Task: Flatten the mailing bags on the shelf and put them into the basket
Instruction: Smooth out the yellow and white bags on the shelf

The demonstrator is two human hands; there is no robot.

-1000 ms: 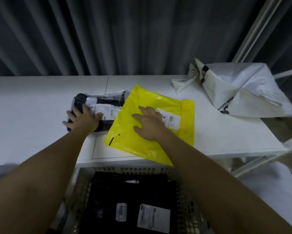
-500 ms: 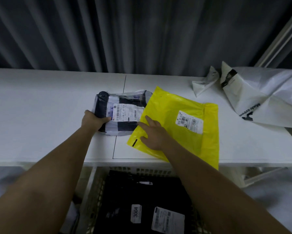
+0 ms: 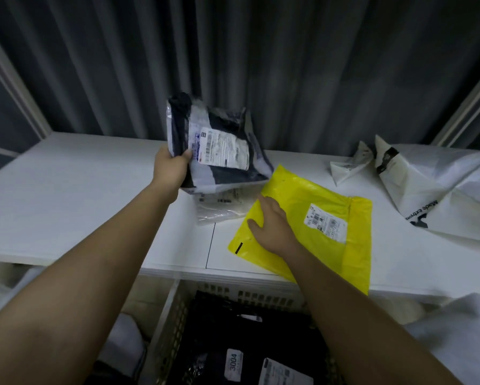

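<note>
My left hand (image 3: pixel 171 167) grips the left edge of a dark blue and white mailing bag (image 3: pixel 219 147) with a white label, holding it tilted up above the white shelf (image 3: pixel 66 195). A clear plastic bag (image 3: pixel 222 208) lies on the shelf just below it. My right hand (image 3: pixel 272 226) rests flat on the left part of a yellow mailing bag (image 3: pixel 316 218), which overhangs the shelf's front edge. Below the shelf stands a beige slotted basket (image 3: pixel 172 315) holding a black mailing bag (image 3: pixel 247 337) with white labels.
A crumpled white mailing bag (image 3: pixel 439 190) with black print lies at the shelf's right end, with a small folded white piece (image 3: pixel 350 166) beside it. Grey curtains hang behind the shelf. White material lies on the floor at lower right.
My left hand has lifted the dark blue and white bag off the shelf and tilted it upright, uncovering a clear bag beneath. My right hand stays on the yellow bag.
</note>
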